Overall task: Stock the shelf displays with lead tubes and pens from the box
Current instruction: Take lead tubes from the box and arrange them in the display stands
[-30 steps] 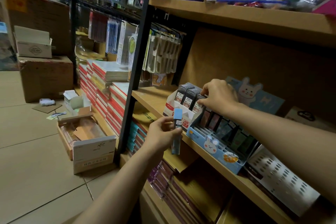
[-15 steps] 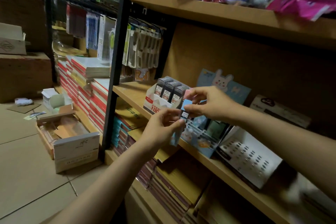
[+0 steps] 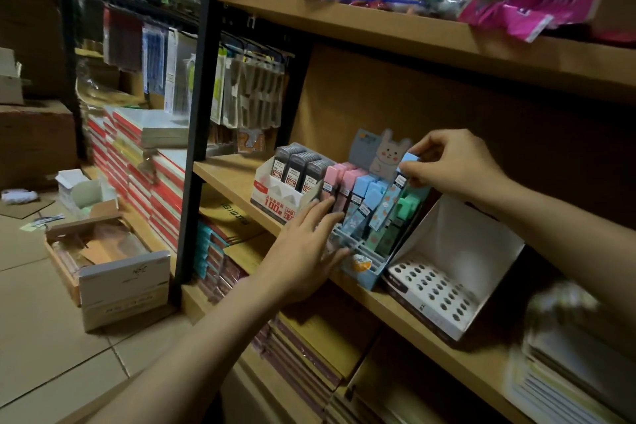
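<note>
Since the earlier frame: left hand [image 3: 307, 244] has let go of the blue-capped lead tube [image 3: 392, 193], now flat, fingers straight, against blue rabbit-printed cardboard display [image 3: 364, 268] on wooden shelf [image 3: 234, 175]. Right hand [image 3: 447, 162] pinches that tube's cap, tube standing tilted in display's upper row, beside green tubes [image 3: 399, 217].

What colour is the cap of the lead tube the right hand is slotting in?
Light blue, on the lead tube pinched by the right hand; head view.
</note>
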The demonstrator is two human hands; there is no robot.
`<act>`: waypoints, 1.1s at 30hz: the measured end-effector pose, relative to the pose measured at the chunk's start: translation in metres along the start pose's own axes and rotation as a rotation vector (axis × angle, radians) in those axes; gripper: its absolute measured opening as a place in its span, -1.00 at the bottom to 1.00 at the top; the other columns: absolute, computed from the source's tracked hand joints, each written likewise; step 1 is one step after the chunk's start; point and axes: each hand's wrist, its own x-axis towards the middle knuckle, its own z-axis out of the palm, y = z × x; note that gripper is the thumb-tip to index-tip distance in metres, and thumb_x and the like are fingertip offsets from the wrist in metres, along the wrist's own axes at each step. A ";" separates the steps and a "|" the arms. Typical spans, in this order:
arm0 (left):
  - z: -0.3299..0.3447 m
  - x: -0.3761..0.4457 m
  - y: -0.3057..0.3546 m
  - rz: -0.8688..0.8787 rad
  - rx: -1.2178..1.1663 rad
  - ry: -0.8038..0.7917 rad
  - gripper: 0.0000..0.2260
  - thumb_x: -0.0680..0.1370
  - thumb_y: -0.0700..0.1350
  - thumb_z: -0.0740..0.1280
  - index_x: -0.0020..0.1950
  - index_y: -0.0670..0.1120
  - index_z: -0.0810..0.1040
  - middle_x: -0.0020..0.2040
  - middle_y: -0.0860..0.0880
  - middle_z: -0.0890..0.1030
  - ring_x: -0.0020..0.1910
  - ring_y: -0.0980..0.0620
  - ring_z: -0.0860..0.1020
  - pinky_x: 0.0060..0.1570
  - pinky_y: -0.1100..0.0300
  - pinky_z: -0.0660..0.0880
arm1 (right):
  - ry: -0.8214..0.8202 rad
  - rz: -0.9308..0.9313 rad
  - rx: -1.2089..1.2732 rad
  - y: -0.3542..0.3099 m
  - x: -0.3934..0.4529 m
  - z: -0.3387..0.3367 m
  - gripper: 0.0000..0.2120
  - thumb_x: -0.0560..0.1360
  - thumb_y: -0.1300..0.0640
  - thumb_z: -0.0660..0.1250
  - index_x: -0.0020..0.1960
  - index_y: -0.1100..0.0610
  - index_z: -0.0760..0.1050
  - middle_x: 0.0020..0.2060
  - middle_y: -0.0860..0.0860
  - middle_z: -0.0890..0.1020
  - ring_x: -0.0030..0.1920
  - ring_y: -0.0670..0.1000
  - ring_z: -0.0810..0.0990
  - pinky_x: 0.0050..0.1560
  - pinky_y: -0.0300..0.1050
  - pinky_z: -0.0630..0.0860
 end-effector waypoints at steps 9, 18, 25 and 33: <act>0.009 0.030 0.022 0.175 0.096 -0.085 -0.20 0.53 0.08 0.34 0.59 0.06 -0.11 0.60 0.10 -0.16 0.56 0.06 -0.22 0.53 -0.04 -0.15 | -0.110 0.065 0.110 0.007 -0.013 -0.006 -0.83 0.39 0.24 0.53 -0.05 0.22 0.60 -0.19 0.12 0.69 -0.26 0.05 0.72 -0.16 -0.03 0.67; 0.014 0.048 0.023 0.145 0.057 0.017 -0.23 0.46 -0.06 0.39 0.56 -0.01 0.02 0.59 -0.01 0.07 0.56 -0.04 -0.03 0.52 -0.05 -0.05 | -0.133 0.103 0.205 0.014 -0.009 0.004 -0.84 0.41 0.29 0.51 -0.05 0.24 0.58 -0.17 0.20 0.68 -0.23 0.12 0.71 -0.14 -0.01 0.67; 0.004 0.044 0.005 0.028 -0.312 -0.027 -0.18 0.43 -0.31 0.31 0.55 0.12 -0.02 0.55 -0.03 0.20 0.50 -0.01 0.22 0.37 -0.06 0.38 | -0.025 -0.055 -0.048 0.009 0.004 0.029 -0.83 0.36 0.10 0.56 -0.11 0.07 0.61 -0.23 -0.03 0.67 -0.27 -0.10 0.68 -0.26 -0.23 0.62; 0.002 0.031 -0.005 0.070 -0.283 0.007 -0.33 0.53 -0.22 0.30 0.56 0.06 0.08 0.54 0.04 0.21 0.48 0.11 0.19 0.45 0.15 0.22 | 0.005 -0.072 -0.185 0.007 0.008 0.053 -0.83 0.35 0.05 0.55 -0.24 0.00 0.55 -0.39 -0.20 0.52 -0.35 -0.29 0.47 -0.48 -0.57 0.28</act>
